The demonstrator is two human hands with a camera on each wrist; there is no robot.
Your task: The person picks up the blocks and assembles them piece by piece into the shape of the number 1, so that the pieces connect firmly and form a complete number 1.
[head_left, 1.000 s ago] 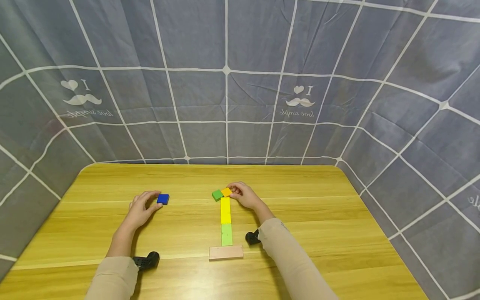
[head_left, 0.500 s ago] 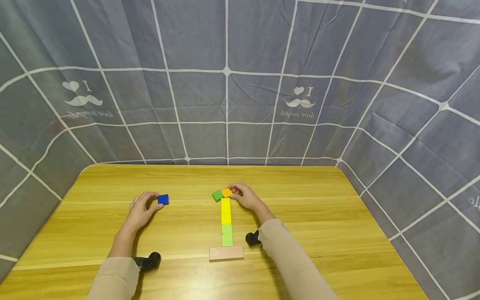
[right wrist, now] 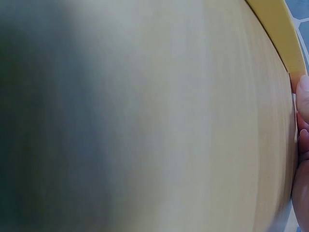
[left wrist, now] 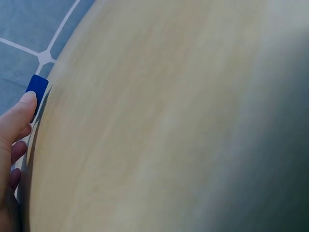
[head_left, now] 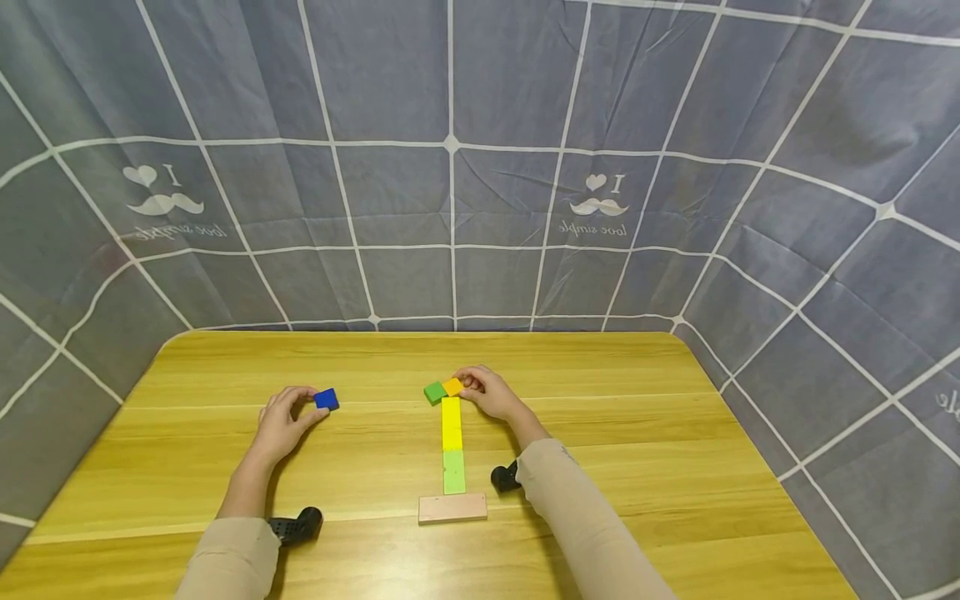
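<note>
My left hand (head_left: 282,425) pinches a small square blue block (head_left: 327,399) between thumb and fingers, at the left of the wooden table. In the left wrist view, the thumb lies against that blue block (left wrist: 37,90). My right hand (head_left: 492,394) pinches a small orange block (head_left: 453,387) by its right side. To the left of the orange block sits a green block (head_left: 435,392), turned at an angle. Just below them, a long yellow block (head_left: 452,423) and a light green block (head_left: 453,472) lie end to end in a line. A plain pinkish wooden block (head_left: 452,508) lies crosswise at the near end.
The wooden table (head_left: 615,392) spreads under both arms, its far edge close to a grey curtain (head_left: 405,192) with white grid lines. Black wrist devices (head_left: 297,527) sit at both cuffs, low over the tabletop.
The blue block has turned slightly in my left hand, so its edges now look tilted. My right hand and the other blocks stay in place.
</note>
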